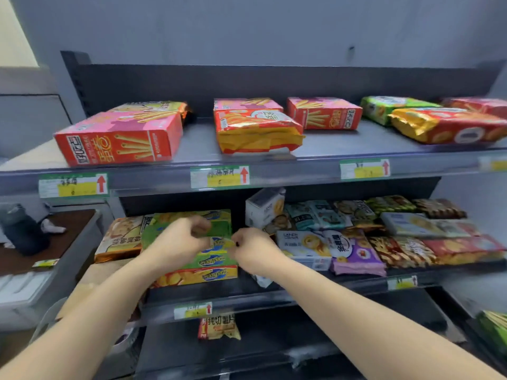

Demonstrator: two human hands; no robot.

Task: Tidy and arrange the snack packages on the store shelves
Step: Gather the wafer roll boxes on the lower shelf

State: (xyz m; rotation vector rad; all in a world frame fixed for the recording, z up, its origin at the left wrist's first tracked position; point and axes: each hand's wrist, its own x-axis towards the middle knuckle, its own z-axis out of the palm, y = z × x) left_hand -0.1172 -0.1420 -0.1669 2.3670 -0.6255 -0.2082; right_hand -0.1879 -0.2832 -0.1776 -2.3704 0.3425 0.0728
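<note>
1. Held both bare hands over the middle shelf (274, 296) at the centre of the frame, forearms stretched up from the lower edge.
2. Gripped the top green box (222, 228) with the left hand (181, 239), just left of centre, fingers curled and thumb pressed to its upper face.
3. Pinched the front edge of the same box, at its blue-and-yellow logo, with the right hand (252, 250), fingers tightly curled; could not tell the exact contact through the blur.
4. Showed the held box lying flat on a stack, over a second green box (216, 260) and an orange box (197, 275) at the bottom.
5. Showed, right of the hands, a tilted white box (264, 207) and a purple packet (356, 256) among mixed packets crowded together.
6. Showed, on the upper shelf (315, 157), a red-and-pink box (120, 135) at left and a red-and-yellow bag (258, 133) at centre, well apart, with price tags (219, 176) along the rail.
7. Showed a yellow packet (218, 326) below centre and a dark bottle (22, 231) at the left edge.
</note>
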